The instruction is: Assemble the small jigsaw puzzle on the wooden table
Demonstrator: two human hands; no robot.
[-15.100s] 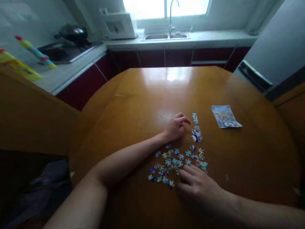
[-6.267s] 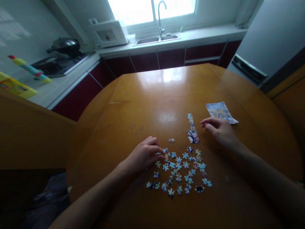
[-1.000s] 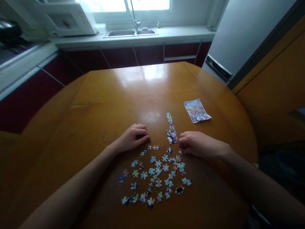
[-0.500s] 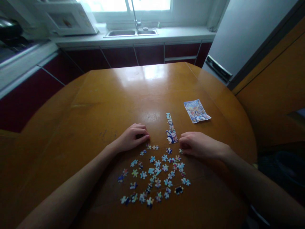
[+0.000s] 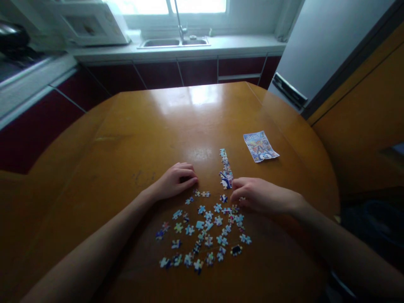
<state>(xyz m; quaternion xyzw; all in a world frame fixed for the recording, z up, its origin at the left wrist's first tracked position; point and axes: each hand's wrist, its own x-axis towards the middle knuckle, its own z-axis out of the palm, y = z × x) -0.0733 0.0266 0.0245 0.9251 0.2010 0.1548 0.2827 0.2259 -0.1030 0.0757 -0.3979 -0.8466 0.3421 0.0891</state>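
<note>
A joined strip of jigsaw puzzle (image 5: 225, 170) runs away from me on the wooden table. At its lower right end is my right hand (image 5: 260, 194), fingers bent and pinched together; whatever may be between the fingertips is hidden. A loose puzzle piece (image 5: 242, 198) shows partly beneath that hand. My left hand (image 5: 176, 181) rests on the table left of the strip, fingers curled and thumb against them, with nothing visible in it. Just below its fingertips lie small pieces (image 5: 205, 194). Another loose piece (image 5: 223, 198) sits just below the strip, left of the right hand's fingers.
Many loose puzzle pieces (image 5: 208, 227) are scattered between my forearms. A creased picture sheet (image 5: 261, 146) lies beyond the right hand. The rounded wooden table (image 5: 142, 126) stands before a counter with a sink (image 5: 160, 43); a fridge (image 5: 322, 50) is at the right.
My right hand has shifted a little left, up to the strip's lower end and partly covering it. The left hand has stayed in place.
</note>
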